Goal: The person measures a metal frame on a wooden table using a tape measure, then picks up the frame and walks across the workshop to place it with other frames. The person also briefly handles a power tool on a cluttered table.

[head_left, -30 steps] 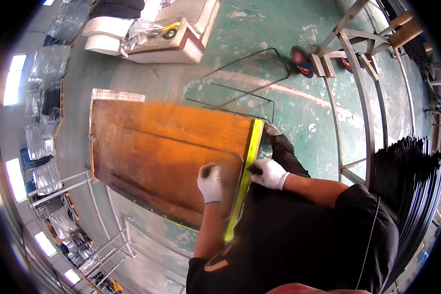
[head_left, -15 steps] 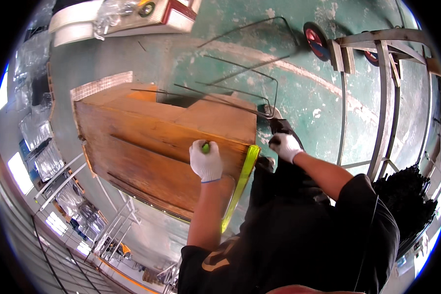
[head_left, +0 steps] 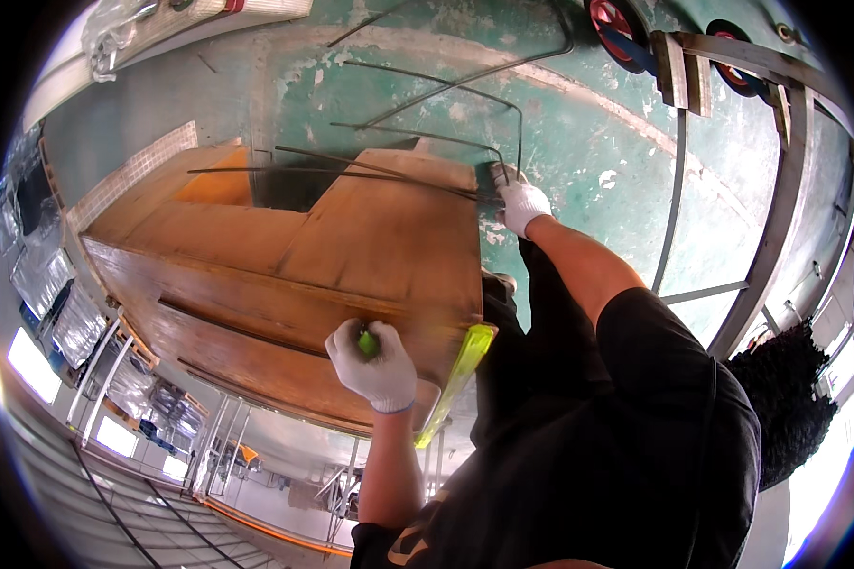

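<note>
A metal rack [head_left: 795, 209] closes in the person's right side, two red-hubbed wheels [head_left: 619, 33] by its far end and a dense black bundle [head_left: 788, 408] nearer the body. Over at the far left sits some crumpled clear plastic [head_left: 114, 33]. The wooden desk [head_left: 399, 247] takes up the middle, a notch cut into its far side and a yellow-green strip [head_left: 457, 384] along its near edge; a dark rod [head_left: 242, 329] lies lengthwise on its top.

Thin bent rods [head_left: 520, 142] sprawl beyond the desk, over the scuffed green floor [head_left: 598, 171], some crossing one another and some passing in front of the notched side. Most of their long legs run left to right, roughly along the desk, free ends leftward and bends to the right; one slants across the others.

The right hand [head_left: 524, 207] is down at those bends, though I can't tell whether its fingers have closed on any. Over the desk, the left hand [head_left: 375, 368] is curled snugly round a small green object [head_left: 368, 343], one end peeking out; its long axis is hidden.
</note>
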{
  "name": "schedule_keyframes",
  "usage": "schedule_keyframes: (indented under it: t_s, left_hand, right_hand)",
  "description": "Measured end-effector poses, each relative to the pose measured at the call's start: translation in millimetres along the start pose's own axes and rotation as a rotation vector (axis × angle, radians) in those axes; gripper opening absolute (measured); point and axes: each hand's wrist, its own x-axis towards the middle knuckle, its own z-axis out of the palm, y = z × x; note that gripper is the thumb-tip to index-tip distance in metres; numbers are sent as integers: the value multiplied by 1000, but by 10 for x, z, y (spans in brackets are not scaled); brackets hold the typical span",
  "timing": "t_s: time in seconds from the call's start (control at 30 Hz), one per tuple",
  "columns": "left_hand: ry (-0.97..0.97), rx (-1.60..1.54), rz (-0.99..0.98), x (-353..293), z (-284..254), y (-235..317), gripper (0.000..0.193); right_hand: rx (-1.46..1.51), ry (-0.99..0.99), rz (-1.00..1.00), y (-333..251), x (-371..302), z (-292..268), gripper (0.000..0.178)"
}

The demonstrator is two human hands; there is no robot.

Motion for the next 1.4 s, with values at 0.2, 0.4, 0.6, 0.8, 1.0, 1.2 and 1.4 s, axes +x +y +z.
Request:
schedule_keyframes:
  t_s: [0.2, 0.4, 0.6, 0.8, 1.0, 1.2, 1.4]
  left_hand:
    - [-7, -6, 19, -67, 21, -40, 17]
    - [0, 1, 54, -71, 24, -61, 18]
    - [7, -33, 73, -69, 48, -104, 19]
    - [31, 3, 100, -93, 52, -142, 20]
    - [54, -4, 118, -73, 50, -98, 21]
    - [92, -31, 86, -72, 62, -111, 18]
    - [129, 27, 57, -77, 44, -105, 20]
  right_hand:
    - [-189, -95, -39, -79, 119, 90, 22]
    - [-213, 159, 42, 37, 32, 362, 44]
    - [-127, 377, -142, -26, -240, 509, 40]
    - [-117, 87, -49, -86, 171, 573, 42]
    - [70, -190, -70, 30, 507, 616, 35]
    - [446, -183, -245, -166, -246, -263, 27]
    - [478, -115, -182, -590, -720, -978, 29]
